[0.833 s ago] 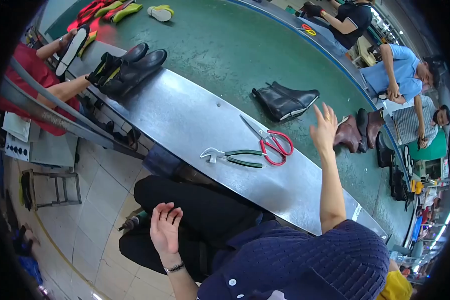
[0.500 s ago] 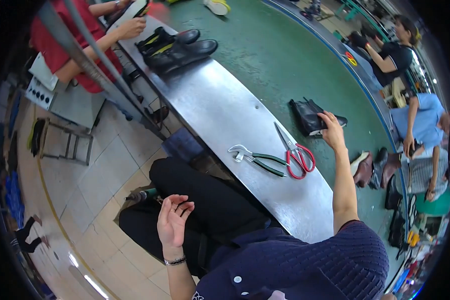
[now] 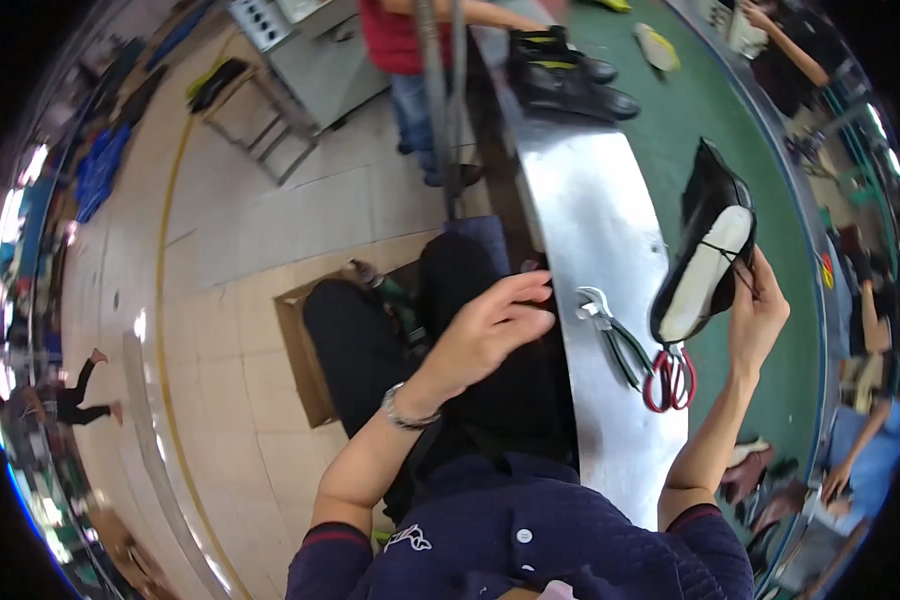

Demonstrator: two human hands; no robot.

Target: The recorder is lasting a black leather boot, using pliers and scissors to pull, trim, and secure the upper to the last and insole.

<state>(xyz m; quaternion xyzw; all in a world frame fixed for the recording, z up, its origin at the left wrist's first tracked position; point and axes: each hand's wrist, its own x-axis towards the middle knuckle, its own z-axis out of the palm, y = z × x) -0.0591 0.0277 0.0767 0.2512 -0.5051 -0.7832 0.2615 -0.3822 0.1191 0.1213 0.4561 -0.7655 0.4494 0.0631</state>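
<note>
Right hand [image 3: 760, 318] gripping the boot [image 3: 708, 265] by one side only, at its right edge; fingers partly behind it, so the exact finger contact cannot be told. Boot is over the metal strip [image 3: 615, 450] and the green bench top [image 3: 792, 290], steeply tilted, pale sole turned to the wearer, with a dark cord [image 3: 718, 248] crossing the sole. Left hand [image 3: 488, 335] holds nothing; fingers loosely bent, above the lap, just beside the near edge of the strip. Pincers [image 3: 605, 322] lie on the strip between the left hand and the boot; scissors [image 3: 653, 380] lie beside them, red loops showing, blades hidden behind the boot's lower end. Whether boot and scissors touch: cannot tell. Risks, as judged: (1) the one-sided hold leaves the far end unsupported, so the boot could twist or slip if pulled or knocked; (2) the cord could catch on a finger or a scissor loop and drag either along; (3) lowering the boot here could put it on the blades, scuffing the upper or shoving the scissors aside; (4) a low sweep of the left hand could strike the pincers, which lie close to the strip's edge, and tip them toward the lap. Black boots [image 3: 575, 92] at the strip's far end and brown shoes [image 3: 748, 478] near the right elbow stand well apart; low risk from those.
</note>
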